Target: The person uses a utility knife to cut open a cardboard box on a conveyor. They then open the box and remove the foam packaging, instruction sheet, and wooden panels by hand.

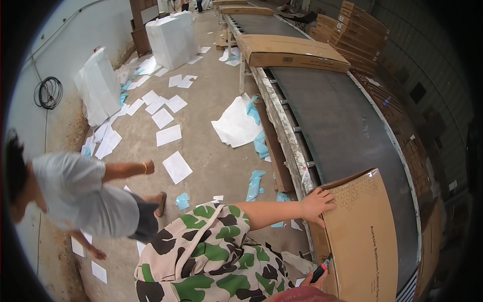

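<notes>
Along the brown cardboard carton (360,236), left fingers (325,197) are lying spread, right fingers (321,281) gripping a black-and-red tool (318,274), slipping perhaps risking gouges.

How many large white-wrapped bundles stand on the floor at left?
2: the nearer bundle close to the left wall, and the farther bundle, bulkier, beyond it and to the right. Others could be hidden behind them.

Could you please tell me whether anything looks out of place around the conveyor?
Yes: white sheets and crumpled blue scraps are strewn across the floor left of the conveyor, at random angles rather than stacked. The conveyor's pale rail looks patchy and worn.
</notes>
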Demonstrator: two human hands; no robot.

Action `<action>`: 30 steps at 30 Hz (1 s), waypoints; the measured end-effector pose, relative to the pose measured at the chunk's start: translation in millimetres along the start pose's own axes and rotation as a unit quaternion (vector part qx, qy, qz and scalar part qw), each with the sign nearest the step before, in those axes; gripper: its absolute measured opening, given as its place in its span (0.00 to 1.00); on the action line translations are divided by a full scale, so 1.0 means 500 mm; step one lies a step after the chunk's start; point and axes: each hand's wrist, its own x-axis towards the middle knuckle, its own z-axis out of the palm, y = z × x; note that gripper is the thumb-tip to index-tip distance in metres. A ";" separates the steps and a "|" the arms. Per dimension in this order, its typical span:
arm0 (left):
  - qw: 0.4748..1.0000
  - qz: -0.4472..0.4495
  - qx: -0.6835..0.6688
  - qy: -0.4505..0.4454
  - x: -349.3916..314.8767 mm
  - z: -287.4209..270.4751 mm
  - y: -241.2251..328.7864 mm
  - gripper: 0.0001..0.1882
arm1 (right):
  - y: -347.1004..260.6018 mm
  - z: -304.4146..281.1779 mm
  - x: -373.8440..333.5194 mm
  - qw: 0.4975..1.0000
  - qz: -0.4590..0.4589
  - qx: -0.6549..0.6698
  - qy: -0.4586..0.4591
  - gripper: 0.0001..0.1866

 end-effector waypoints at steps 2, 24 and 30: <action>1.000 0.007 0.001 -0.003 0.008 0.003 0.003 0.44 | -0.003 -0.006 0.000 1.000 0.011 -0.008 -0.004 0.33; 0.999 0.009 -0.006 -0.035 0.026 -0.009 -0.010 0.36 | -0.058 -0.014 0.004 0.994 0.090 -0.034 0.044 0.26; 0.988 0.044 -0.055 -0.140 0.058 0.009 0.053 0.36 | -0.040 -0.019 -0.021 0.986 0.146 -0.081 0.024 0.30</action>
